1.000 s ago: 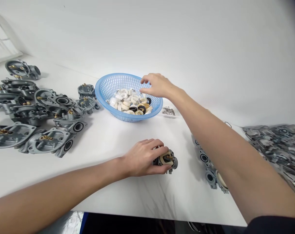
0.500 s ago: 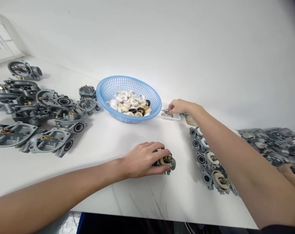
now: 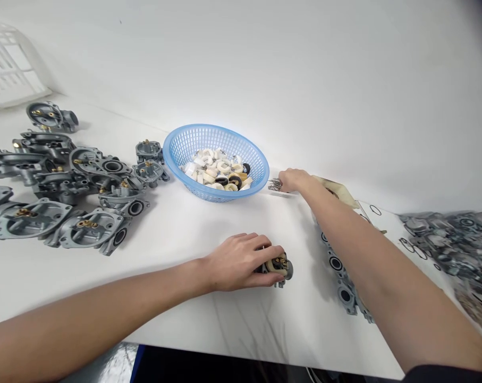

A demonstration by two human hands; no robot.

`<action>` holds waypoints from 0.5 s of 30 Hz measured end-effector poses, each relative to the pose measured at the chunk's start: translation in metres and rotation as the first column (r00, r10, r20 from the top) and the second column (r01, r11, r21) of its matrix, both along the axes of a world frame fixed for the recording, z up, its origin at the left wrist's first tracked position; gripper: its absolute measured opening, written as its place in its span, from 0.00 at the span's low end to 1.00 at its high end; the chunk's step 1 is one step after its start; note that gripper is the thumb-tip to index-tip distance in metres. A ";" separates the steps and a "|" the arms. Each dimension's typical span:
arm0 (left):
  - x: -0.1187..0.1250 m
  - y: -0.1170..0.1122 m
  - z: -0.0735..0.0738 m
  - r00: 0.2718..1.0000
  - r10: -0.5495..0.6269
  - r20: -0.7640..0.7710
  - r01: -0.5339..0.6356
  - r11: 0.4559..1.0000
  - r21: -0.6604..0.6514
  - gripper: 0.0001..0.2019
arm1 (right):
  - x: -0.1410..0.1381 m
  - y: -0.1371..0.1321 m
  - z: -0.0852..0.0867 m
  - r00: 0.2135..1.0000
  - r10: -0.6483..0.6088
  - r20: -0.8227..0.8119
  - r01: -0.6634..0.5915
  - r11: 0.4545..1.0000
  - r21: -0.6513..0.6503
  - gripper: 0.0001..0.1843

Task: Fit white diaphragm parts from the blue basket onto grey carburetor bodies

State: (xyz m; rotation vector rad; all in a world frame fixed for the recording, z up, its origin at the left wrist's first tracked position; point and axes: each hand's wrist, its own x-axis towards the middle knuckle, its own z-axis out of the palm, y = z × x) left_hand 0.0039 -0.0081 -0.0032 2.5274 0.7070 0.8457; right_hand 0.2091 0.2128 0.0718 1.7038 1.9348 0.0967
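Here left hand (image 3: pixel 241 260) grips carburetor (image 3: pixel 279 264) (right hand (image 3: pixel 294 180) at pins (image 3: pixel 275 185)).

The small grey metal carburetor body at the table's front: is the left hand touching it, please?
Touching: the head view shows the left hand gripping the small grey metal carburetor body, fingers over it.

Grey carburetor (image 3: pixel 279 267), cream float (image 3: pixel 273 264) upward, on white table (image 3: pixel 185 234) — metal pins (image 3: pixel 275 185) heaped beyond.

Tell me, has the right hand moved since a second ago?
Yes. The right hand left the blue basket's far rim and now sits just right of it, fingers at the small metal pins. Left hand grips a carburetor.
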 end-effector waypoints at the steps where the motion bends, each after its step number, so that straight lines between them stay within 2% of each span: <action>1: 0.000 0.000 0.000 1.000 0.002 -0.002 -0.002 1.000 -0.003 0.20 | 0.000 0.000 -0.001 1.000 -0.001 0.008 0.001 1.000 0.000 0.18; 5: 0.000 0.000 0.002 1.000 0.011 -0.014 -0.011 1.000 -0.009 0.20 | 0.002 0.001 -0.002 0.999 -0.006 0.046 0.007 1.000 -0.012 0.19; 11: 0.000 0.000 0.003 1.000 0.013 -0.019 -0.013 1.000 0.002 0.21 | 0.006 0.009 0.007 0.999 -0.012 0.041 0.011 1.000 0.022 0.19; 15: 0.000 0.000 0.002 1.000 0.012 -0.017 -0.012 1.000 -0.003 0.21 | 0.005 0.011 0.004 0.999 -0.032 0.008 0.032 0.999 0.036 0.18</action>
